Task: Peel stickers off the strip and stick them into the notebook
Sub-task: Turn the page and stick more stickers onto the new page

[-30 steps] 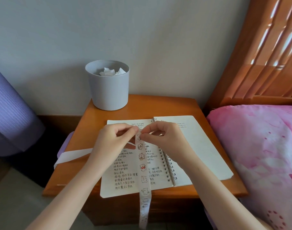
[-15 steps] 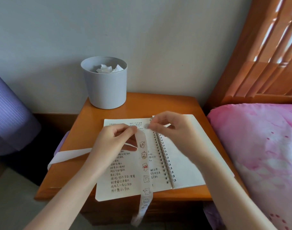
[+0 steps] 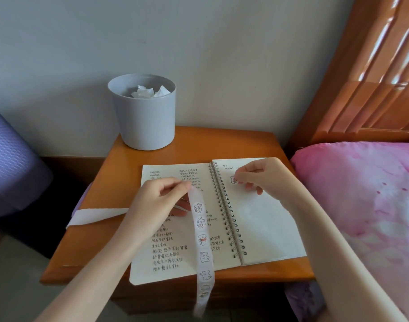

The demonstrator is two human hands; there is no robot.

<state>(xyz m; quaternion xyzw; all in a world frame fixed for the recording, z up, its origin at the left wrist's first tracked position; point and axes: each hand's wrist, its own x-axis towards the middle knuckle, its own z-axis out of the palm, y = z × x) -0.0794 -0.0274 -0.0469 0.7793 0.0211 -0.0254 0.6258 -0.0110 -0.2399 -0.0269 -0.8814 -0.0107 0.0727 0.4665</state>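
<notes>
The right hand [image 3: 257, 178] pinches one sticker [image 3: 233, 180] in its grip, right at the notebook [image 3: 264, 228] page, not pressed flat yet. Below the left hand's [image 3: 157, 202] pinching grip, the strip [image 3: 202, 240] hangs, many stickers left.

two hands [image 3: 156, 202] [image 3: 259, 176], one notebook [image 3: 264, 228], one sticker strip [image 3: 204, 248], one loose sticker [image 3: 233, 180], one grey bin [image 3: 145, 122], one nightstand [image 3: 199, 142]

Soft daylight, fairly dim and even. Bright sun streaks glare on the wooden headboard [image 3: 375, 75] at 2 o'clock. The wall [image 3: 222, 54] darkens toward 10 o'clock. Frame edges bow outward, and the lower end of the strip [image 3: 203, 240] blurs at 6 o'clock.
</notes>
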